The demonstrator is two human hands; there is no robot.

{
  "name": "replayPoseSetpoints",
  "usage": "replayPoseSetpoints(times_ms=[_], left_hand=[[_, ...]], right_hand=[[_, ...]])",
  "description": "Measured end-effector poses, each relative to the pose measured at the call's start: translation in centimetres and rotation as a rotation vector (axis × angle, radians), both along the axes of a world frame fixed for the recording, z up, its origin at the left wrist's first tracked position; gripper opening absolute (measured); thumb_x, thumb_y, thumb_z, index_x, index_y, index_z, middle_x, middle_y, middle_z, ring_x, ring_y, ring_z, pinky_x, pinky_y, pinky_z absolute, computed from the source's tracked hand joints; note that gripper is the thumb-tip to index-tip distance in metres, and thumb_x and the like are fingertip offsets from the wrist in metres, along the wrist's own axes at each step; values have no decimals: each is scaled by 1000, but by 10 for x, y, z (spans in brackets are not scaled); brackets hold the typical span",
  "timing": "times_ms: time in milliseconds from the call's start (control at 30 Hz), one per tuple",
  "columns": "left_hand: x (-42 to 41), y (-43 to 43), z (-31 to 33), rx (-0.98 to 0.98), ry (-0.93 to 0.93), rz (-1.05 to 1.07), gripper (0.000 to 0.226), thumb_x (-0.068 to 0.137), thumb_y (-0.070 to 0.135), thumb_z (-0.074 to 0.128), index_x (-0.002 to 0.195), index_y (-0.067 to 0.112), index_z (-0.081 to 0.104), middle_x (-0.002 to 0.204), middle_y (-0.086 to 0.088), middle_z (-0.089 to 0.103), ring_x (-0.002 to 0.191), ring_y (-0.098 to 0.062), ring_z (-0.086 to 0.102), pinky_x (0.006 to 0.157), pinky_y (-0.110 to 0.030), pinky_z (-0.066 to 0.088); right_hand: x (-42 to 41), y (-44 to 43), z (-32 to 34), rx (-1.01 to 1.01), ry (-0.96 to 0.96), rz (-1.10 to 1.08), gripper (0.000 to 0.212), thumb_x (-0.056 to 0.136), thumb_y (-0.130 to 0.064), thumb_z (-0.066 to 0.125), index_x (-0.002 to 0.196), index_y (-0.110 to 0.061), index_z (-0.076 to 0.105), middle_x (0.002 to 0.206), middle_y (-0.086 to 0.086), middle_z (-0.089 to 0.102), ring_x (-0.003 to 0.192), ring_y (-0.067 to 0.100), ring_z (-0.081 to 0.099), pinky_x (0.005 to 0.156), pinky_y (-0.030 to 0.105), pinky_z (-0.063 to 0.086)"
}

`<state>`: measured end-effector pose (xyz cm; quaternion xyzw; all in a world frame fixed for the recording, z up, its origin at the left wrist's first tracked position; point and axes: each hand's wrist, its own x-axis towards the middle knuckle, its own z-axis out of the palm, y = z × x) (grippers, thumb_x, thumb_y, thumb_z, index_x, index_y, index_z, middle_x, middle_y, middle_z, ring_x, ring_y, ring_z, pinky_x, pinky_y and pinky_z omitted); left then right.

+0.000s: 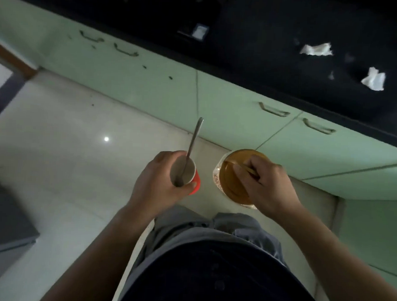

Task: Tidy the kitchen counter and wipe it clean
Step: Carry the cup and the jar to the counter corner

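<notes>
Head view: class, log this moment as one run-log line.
left hand: holds red cup with spoon | right hand: holds brown-lidded container | counter: tissue scraps

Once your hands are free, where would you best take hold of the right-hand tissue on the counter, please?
Pinch the raised crumpled middle of the tissue, coming straight down from above. It lies loose on the dark counter with nothing touching it; its folds stand up, while its edges look flat and hard to get under. The other tissue lies apart.

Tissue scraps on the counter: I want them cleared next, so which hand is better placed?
Neither is free. The right hand, gripping the bowl, is nearer the scraps; the left hand holds the cup and spoon.
</notes>
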<state>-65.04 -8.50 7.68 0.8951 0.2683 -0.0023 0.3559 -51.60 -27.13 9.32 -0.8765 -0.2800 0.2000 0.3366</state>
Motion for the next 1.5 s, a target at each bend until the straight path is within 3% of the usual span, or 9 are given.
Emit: replayPoseSetpoints(times_ms=[100, 200, 267, 500, 667, 800, 967, 1233, 1500], left_hand=[[-43, 46, -3, -15, 11, 108, 72, 61, 60, 61, 126, 33, 47, 124, 11, 52, 102, -3, 49, 70, -13, 35], [-90, 100, -9, 32, 77, 160, 60, 62, 65, 52, 114, 37, 46, 120, 12, 53, 101, -6, 47, 66, -18, 37], [-120, 134, -12, 59, 87, 226, 52, 65, 59, 60, 110, 39, 44, 118, 9, 53, 97, -10, 48, 62, -20, 37], [-202, 229, -7, 71, 29, 504, 74, 63, 46, 77, 125, 29, 43, 124, -3, 55, 93, -13, 48, 63, -15, 34], [-234, 281, -6, 52, 18, 645, 77, 63, 44, 78, 129, 22, 46, 124, -6, 55, 94, -13, 49, 65, -16, 38], [-246, 332, -9, 50, 19, 726, 78, 64, 40, 80, 131, 19, 46, 126, -8, 55, 96, -13, 48, 67, -18, 40], [-246, 421, -15, 51, 33, 796, 76, 64, 39, 81, 130, 19, 48, 125, -9, 56, 95, -14, 49, 66, -21, 43], [-228, 609, 11, 125, 56, 744, 79, 64, 37, 80, 132, 17, 46, 128, -9, 53, 98, -12, 46, 71, -21, 43], [-193, 755, 12, 109, 4, 739, 74, 66, 36, 79, 131, 25, 46, 129, -2, 53, 101, -8, 43, 70, -12, 34]], right_hand=[[-17, 56, -6, -18, 5, 124, 32, 84, -43, 51, 62, -21, 46, 51, -5, 48, 56, 11, 50, 46, 26, 38], [-38, 122, -9, -30, -11, 231, 31, 85, -43, 52, 61, -25, 45, 49, -8, 48, 56, 5, 52, 43, 15, 34], [-54, 168, -11, -25, -15, 298, 30, 85, -44, 52, 61, -26, 46, 52, -8, 51, 61, 3, 53, 44, 13, 33], [-99, 312, -1, 72, -15, 532, 31, 85, -49, 52, 67, -23, 51, 59, -5, 58, 58, 9, 56, 53, 27, 48], [-118, 398, 2, 141, 1, 611, 36, 82, -56, 47, 70, -23, 52, 61, -7, 58, 66, 4, 57, 53, 17, 43], [-123, 468, -3, 154, -2, 677, 26, 87, -42, 55, 68, -25, 51, 60, -12, 57, 60, 5, 57, 55, 14, 40], [-116, 570, -15, 188, 27, 737, 28, 88, -32, 59, 66, -16, 53, 55, 1, 55, 58, 12, 55, 52, 16, 44], [-106, 761, -6, 261, 21, 755, 28, 88, -28, 60, 66, -12, 53, 53, 6, 53, 51, 13, 52, 51, 27, 45], [-92, 891, 5, 308, -10, 628, 32, 89, -36, 54, 68, -13, 52, 53, 3, 53, 50, 13, 52, 46, 20, 40]])
